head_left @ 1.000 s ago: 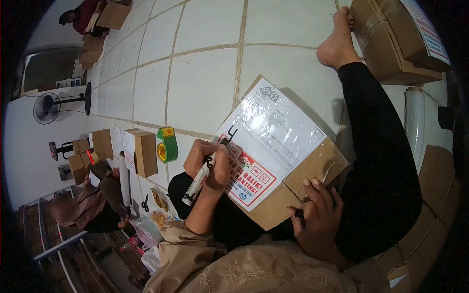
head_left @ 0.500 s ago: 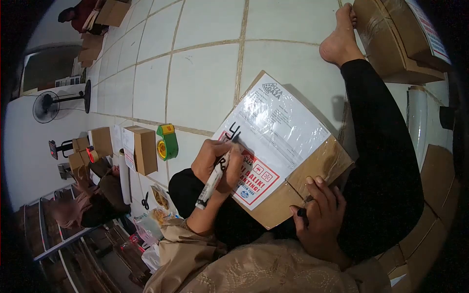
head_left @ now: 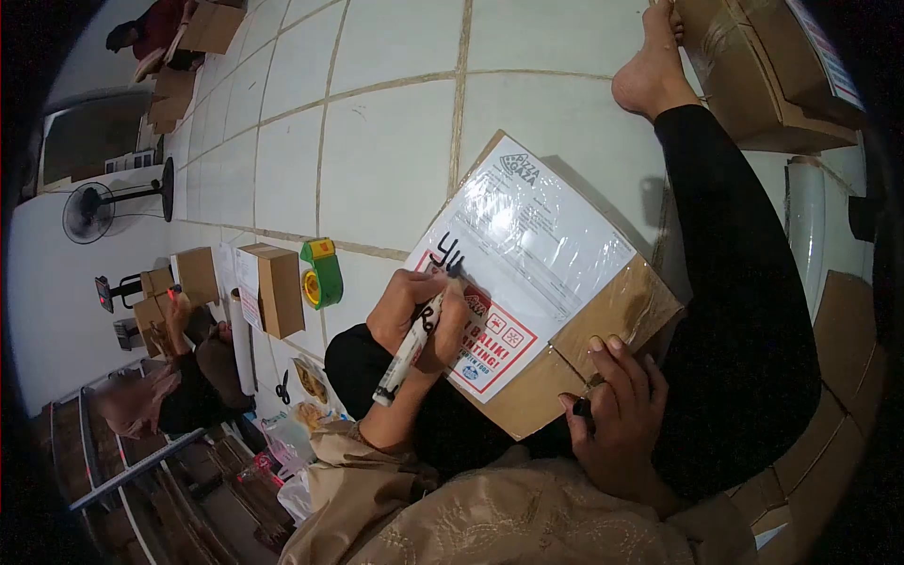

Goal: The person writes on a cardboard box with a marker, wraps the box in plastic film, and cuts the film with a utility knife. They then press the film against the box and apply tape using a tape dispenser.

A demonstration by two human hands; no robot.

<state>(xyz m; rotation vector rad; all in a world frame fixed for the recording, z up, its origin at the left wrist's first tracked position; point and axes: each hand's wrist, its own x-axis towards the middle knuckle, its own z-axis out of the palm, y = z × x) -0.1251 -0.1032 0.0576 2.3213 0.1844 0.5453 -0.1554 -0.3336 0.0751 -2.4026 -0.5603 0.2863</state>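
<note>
My left hand [head_left: 421, 318] is closed around a white marker [head_left: 411, 348], its black tip touching the label sheet just right of fresh black strokes. The printed sheet [head_left: 527, 221], under shiny clear film, covers much of a flat brown cardboard box [head_left: 603, 330] over my lap. A red-and-white sticker [head_left: 494, 347] lies below the writing, partly behind my left hand. My right hand [head_left: 617, 414] rests on the box's lower right part, a small black cap [head_left: 582, 407] pinched by its thumb and curled fingers.
Left of the box are a green tape dispenser [head_left: 322, 273], an upright carton [head_left: 271, 290], scissors [head_left: 282, 387] and plastic bags [head_left: 282, 438]. A person [head_left: 179, 386] sits at left, another [head_left: 155, 33] at top left. Large cartons [head_left: 753, 75] stand at upper right, near my foot.
My left hand has drawn more of the black stroke at the marker tip. At left, the seated person's raised hand has moved up and right. The view has shifted slightly.
</note>
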